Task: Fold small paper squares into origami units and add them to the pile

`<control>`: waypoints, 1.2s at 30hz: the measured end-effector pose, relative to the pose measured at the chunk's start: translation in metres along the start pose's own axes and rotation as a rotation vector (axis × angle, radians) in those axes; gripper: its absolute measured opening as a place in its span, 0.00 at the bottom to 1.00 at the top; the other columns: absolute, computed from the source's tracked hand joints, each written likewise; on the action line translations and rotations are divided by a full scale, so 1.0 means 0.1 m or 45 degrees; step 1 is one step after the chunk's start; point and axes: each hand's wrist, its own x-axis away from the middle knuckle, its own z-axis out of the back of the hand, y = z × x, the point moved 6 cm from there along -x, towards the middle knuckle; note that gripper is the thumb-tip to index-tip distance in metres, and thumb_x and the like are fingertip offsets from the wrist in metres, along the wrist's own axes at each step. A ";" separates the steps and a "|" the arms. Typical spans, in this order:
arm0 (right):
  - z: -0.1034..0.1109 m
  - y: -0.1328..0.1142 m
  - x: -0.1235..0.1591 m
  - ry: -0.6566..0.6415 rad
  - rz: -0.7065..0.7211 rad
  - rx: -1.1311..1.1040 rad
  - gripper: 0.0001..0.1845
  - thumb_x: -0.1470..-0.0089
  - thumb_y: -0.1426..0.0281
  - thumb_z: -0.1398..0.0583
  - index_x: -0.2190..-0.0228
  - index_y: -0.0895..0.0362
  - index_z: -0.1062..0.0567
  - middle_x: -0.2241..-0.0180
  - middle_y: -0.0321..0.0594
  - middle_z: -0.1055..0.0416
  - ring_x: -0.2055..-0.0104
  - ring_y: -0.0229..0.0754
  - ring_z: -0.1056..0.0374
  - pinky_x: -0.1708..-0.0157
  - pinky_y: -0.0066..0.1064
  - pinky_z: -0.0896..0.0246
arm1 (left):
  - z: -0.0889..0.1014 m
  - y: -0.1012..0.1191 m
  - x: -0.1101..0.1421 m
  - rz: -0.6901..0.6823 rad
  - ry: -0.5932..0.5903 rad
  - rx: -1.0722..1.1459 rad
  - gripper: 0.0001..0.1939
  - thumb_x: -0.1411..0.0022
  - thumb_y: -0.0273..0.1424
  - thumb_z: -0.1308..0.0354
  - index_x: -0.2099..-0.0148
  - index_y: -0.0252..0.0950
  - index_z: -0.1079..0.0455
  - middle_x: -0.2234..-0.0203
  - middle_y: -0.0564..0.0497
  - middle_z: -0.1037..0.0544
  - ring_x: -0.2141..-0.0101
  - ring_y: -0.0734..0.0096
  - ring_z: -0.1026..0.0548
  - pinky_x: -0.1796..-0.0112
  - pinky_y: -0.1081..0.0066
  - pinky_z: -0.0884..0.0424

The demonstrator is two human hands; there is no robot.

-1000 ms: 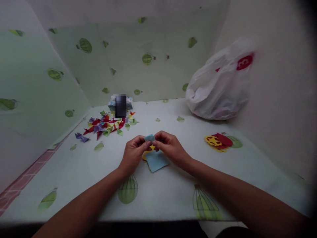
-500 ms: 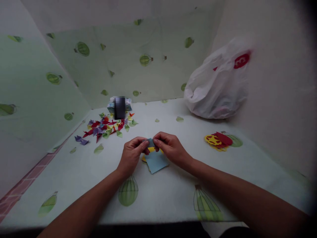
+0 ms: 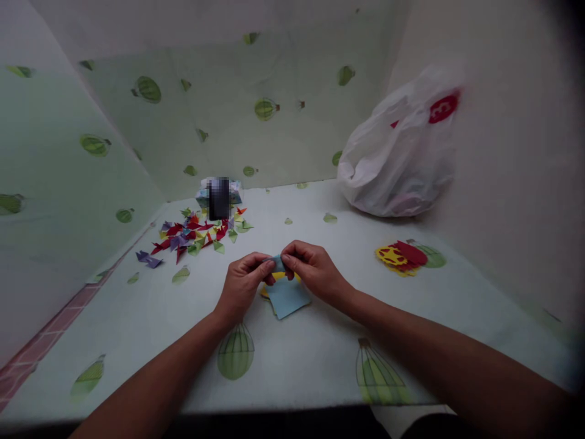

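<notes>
A small folded piece of blue paper (image 3: 278, 263) is pinched between my two hands near the middle of the table. My left hand (image 3: 247, 277) grips its left side with thumb and fingers. My right hand (image 3: 312, 266) pinches the right side, its fingertips partly covering the paper. Just below the hands lies a stack of square paper sheets (image 3: 287, 299), light blue on top, with yellow showing at the far and left edges. The exact shape of the folds is too small to make out.
Many-coloured folded paper cranes (image 3: 189, 235) are heaped at the left, before a tissue box (image 3: 235, 192) and a blurred dark object (image 3: 219, 198). Red and yellow paper cutouts (image 3: 402, 257) lie at the right. A white plastic bag (image 3: 397, 164) stands at the back right.
The blue paper piece looks slightly lower between my fingers, and my right hand has shifted a little left. The whole view has moved slightly; the other things stay put.
</notes>
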 end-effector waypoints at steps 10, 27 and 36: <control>-0.03 0.00 0.01 -0.035 0.008 -0.002 0.09 0.42 0.65 0.42 0.72 0.55 0.30 0.79 0.32 0.33 0.76 0.36 0.37 0.71 0.30 0.43 | -0.01 0.06 0.01 -0.042 -0.020 -0.119 0.09 0.41 0.37 0.36 0.66 0.35 0.26 0.81 0.56 0.28 0.78 0.76 0.31 0.73 0.74 0.34; 0.01 -0.02 0.01 0.022 0.052 0.122 0.10 0.42 0.67 0.42 0.74 0.57 0.30 0.80 0.33 0.32 0.77 0.34 0.38 0.72 0.28 0.44 | -0.05 -0.02 -0.01 0.003 -0.185 -0.177 0.15 0.38 0.41 0.39 0.68 0.34 0.29 0.82 0.56 0.30 0.79 0.78 0.34 0.74 0.75 0.38; 0.08 -0.03 0.00 0.080 0.037 -0.129 0.12 0.42 0.64 0.39 0.73 0.58 0.29 0.75 0.35 0.30 0.71 0.36 0.33 0.68 0.29 0.40 | -0.04 -0.04 -0.04 0.034 -0.180 0.278 0.18 0.35 0.45 0.43 0.63 0.34 0.28 0.69 0.49 0.23 0.67 0.70 0.25 0.62 0.69 0.29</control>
